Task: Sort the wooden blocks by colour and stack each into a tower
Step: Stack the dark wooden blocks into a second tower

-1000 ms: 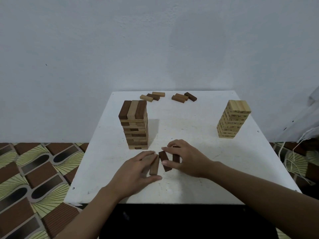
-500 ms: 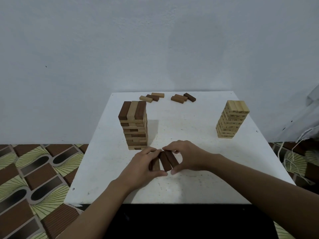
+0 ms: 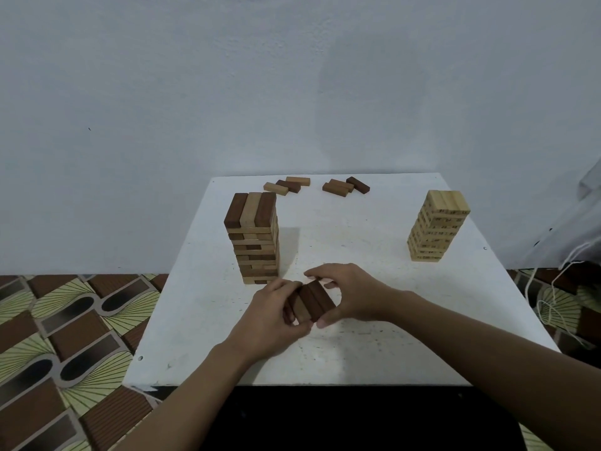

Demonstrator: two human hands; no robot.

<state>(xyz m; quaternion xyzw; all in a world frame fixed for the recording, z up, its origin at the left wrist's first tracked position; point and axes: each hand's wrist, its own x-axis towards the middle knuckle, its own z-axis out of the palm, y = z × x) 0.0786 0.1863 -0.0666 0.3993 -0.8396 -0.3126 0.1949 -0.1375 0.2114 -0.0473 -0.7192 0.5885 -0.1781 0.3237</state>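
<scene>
The mixed tower (image 3: 255, 237) stands just behind the hands on the left of the table (image 3: 357, 353), blocking a straight reach back on that side. The pale tower (image 3: 437, 227) stands well apart on the right, with wide bare room between. Loose blocks (image 3: 317, 186) lie along the far edge; the near strip is open.
</scene>
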